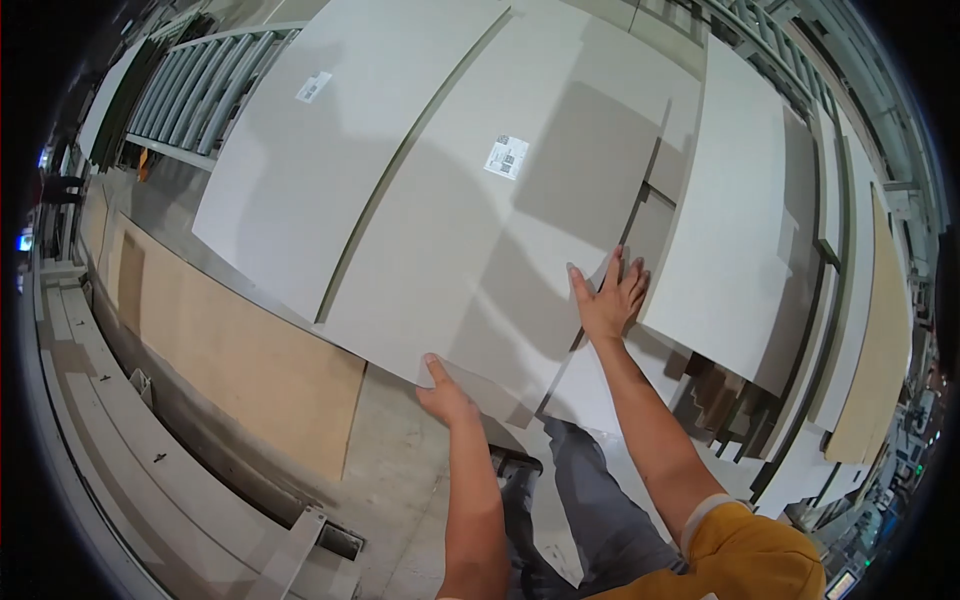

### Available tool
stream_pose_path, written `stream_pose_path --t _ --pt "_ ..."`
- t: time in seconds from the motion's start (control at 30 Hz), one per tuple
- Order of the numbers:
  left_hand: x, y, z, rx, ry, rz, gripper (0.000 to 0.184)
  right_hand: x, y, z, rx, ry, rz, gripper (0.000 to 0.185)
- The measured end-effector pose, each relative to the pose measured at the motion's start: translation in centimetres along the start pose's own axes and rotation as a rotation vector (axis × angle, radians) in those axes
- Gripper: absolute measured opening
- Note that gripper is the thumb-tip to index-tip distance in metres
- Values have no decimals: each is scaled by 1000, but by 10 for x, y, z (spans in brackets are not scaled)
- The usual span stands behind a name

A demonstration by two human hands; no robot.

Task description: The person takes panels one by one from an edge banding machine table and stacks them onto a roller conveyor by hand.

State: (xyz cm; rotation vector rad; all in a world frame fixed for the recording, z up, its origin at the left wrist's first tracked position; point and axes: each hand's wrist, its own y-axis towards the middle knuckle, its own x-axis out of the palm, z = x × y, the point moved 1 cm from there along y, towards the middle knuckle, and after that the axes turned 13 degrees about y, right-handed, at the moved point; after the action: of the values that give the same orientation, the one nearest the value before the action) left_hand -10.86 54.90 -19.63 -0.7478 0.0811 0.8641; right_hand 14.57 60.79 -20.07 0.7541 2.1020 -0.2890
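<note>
A large light grey panel [430, 270] with a white printed label [507, 157] lies flat in front of me. At its near edge my left hand [446, 394] grips the rim, thumb on top and the other fingers hidden below. My right hand [607, 298] rests on the panel's right edge with its fingers spread; whether any fingertip curls over the edge is hard to tell. To the left lies another grey panel [290, 180] with a smaller label [313, 87], a dark gap between the two. Right of my right hand is a further white panel [725, 230].
Roller conveyors [205, 90] stand at the upper left and upper right. A wood-coloured board [240, 350] lies low on the left beside a long metal frame [130, 440]. More stacked panels [865, 330] are at the far right. Concrete floor [400, 470] shows near my legs.
</note>
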Motion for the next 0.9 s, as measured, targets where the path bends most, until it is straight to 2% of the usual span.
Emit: stream_pose_path --t 0.07,0.23,0.33,0.53,0.67,0.73,0.77,0.8,0.83,0.9 --pt "4 6 8 -2 19 36 49 4 8 -12 44 -199 -83 95" --pt "15 21 20 -28 139 150 51 22 15 -22 57 -208 -55 90" --pt "18 36 14 54 121 115 53 30 21 -24 47 -208 -41 90" --pt "18 49 19 73 82 54 57 47 20 -25 28 -224 -25 92" --pt "10 71 16 41 84 95 58 58 15 -31 49 -221 -37 91" --pt "6 73 24 147 352 141 56 64 9 -32 22 -207 -63 91" --pt "3 77 29 149 257 47 53 66 10 -36 57 -231 -65 91" --pt "-3 91 27 201 306 30 53 69 14 -37 96 -257 -56 91" --pt "-16 116 32 299 413 66 52 73 16 -40 112 -265 -79 93" --pt "-54 210 35 584 848 216 51 87 21 -47 124 -250 -86 93"
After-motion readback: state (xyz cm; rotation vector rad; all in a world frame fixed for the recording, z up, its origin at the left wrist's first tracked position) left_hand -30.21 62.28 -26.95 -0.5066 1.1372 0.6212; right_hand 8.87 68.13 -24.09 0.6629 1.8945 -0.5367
